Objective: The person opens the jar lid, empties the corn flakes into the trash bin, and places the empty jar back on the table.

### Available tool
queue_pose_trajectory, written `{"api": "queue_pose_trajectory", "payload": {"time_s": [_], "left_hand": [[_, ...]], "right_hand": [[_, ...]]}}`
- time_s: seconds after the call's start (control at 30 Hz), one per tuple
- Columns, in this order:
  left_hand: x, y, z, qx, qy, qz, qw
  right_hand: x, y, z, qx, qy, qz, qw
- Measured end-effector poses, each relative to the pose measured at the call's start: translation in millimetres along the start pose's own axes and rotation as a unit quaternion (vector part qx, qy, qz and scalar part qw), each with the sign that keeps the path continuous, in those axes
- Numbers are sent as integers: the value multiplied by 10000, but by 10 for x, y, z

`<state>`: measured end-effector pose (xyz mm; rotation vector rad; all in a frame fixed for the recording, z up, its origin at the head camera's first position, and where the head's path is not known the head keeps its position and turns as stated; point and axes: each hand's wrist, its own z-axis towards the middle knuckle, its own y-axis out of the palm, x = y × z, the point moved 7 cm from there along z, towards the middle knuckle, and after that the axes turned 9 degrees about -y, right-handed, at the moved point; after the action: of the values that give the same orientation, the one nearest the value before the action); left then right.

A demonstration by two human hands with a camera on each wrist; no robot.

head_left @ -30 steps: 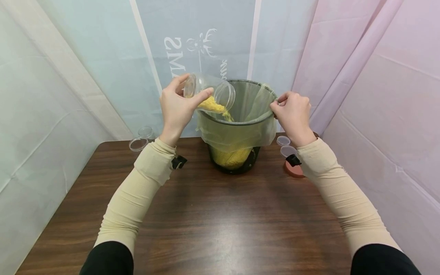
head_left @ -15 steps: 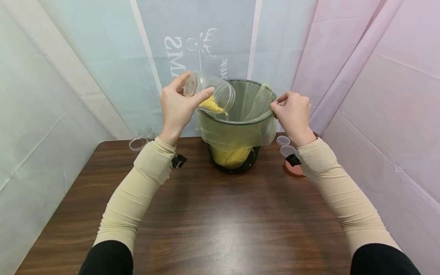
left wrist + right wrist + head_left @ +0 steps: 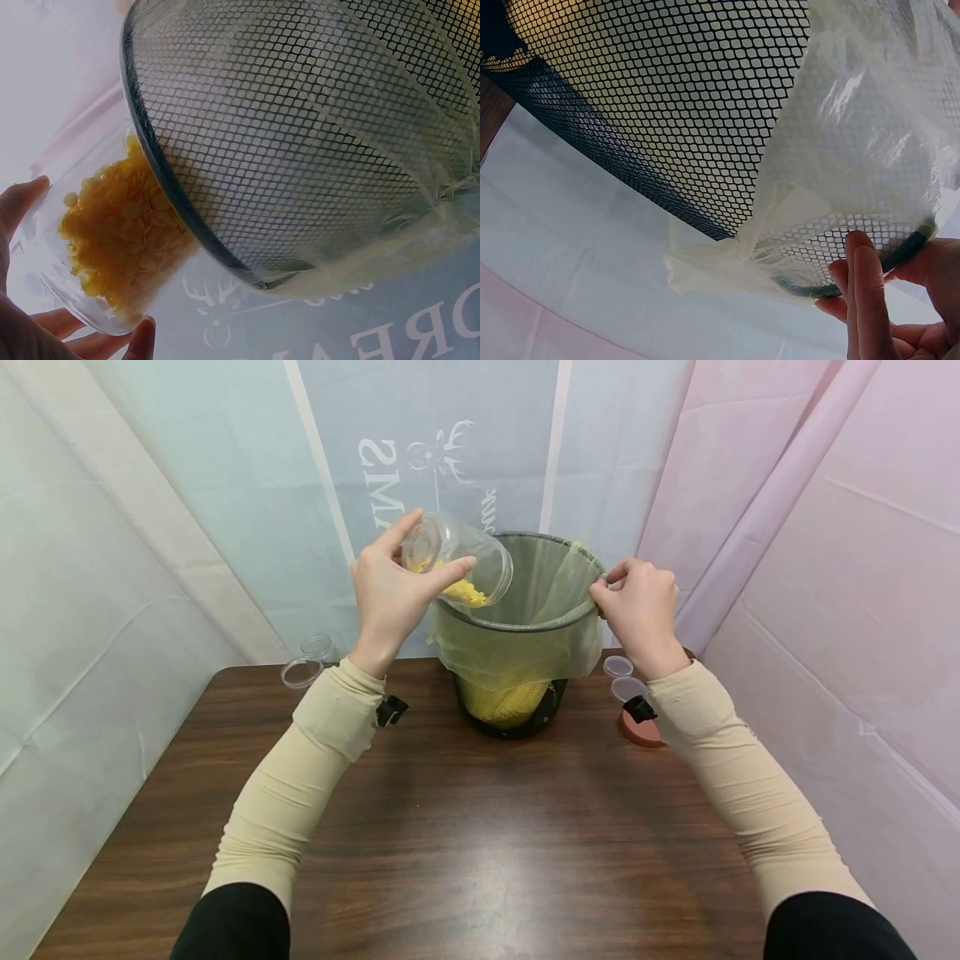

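My left hand (image 3: 393, 589) grips a clear plastic jar (image 3: 480, 547) by its base, thumb and fingers on opposite sides. The jar lies tilted, mouth toward the mesh waste bin (image 3: 557, 703) and over its near left rim. Small yellow pieces (image 3: 127, 225) lie along the jar's lower wall, resembling corn kernels in the left wrist view. A pale yellowish bin liner (image 3: 517, 656) lines the bin and folds down outside its rim. My right hand (image 3: 641, 606) pinches the liner at the right rim; in the right wrist view its fingers (image 3: 870, 289) lie over the dark rim (image 3: 913, 244).
Two clear open jars (image 3: 302, 673) stand at the back left table edge, partly behind the left forearm. Right of the bin lie two translucent lids (image 3: 618, 667) and a reddish lid (image 3: 642, 732), beside the right wrist. Fabric curtains (image 3: 247, 468) enclose the dark wooden table (image 3: 480, 835).
The jar's base has risen slightly with my left hand. Less yellow material shows in it, and the stream falling from its mouth has stopped. My right hand stays at the rim.
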<state>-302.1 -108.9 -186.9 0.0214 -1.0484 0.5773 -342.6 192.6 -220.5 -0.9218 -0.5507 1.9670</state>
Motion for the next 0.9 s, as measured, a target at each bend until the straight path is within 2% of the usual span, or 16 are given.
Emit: {"api": "queue_pose_trajectory", "payload": {"time_s": [0.2, 0.53, 0.8, 0.9], "left_hand": [[24, -2, -8, 65, 97, 72, 9999], [108, 8, -33, 107, 521, 259, 9982], [143, 7, -33, 83, 592, 163, 9981], [151, 6, -33, 85, 525, 314, 9981]], "right_hand": [[-3, 0, -6, 15, -20, -14, 10000], [6, 13, -4, 32, -10, -1, 10000], [2, 11, -6, -2, 24, -25, 10000], [-1, 6, -5, 17, 13, -15, 10000]]}}
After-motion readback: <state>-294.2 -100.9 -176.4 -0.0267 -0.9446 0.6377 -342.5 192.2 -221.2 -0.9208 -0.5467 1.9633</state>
